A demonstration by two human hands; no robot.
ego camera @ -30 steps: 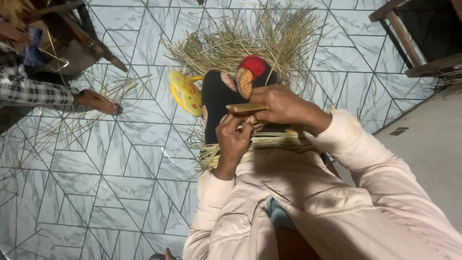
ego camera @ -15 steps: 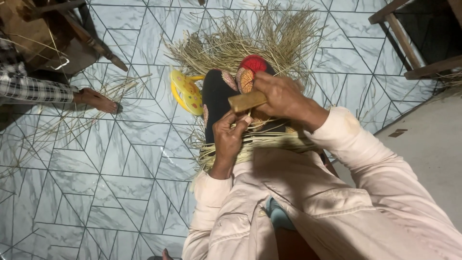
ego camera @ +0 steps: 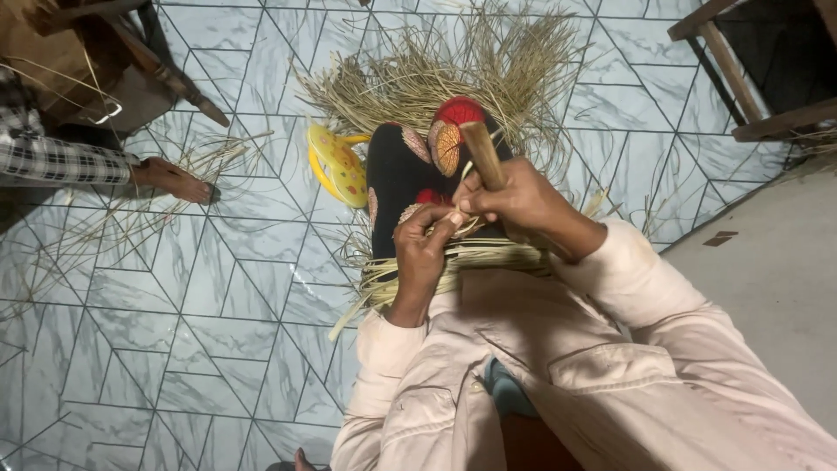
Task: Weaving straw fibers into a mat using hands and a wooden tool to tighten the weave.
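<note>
marbled tile floor (ego camera: 218,288), wooden chair frame (ego camera: 741,61)

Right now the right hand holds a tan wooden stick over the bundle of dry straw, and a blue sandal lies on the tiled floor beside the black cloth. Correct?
Not quite: the head view shows a yellow sandal, not blue. The right hand does grip the tan wooden stick over the bundle of dry straw, beside the black cloth.

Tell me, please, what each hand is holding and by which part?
The right hand grips a wooden stick by its lower end; the left hand pinches straw strands with its fingers.
</note>
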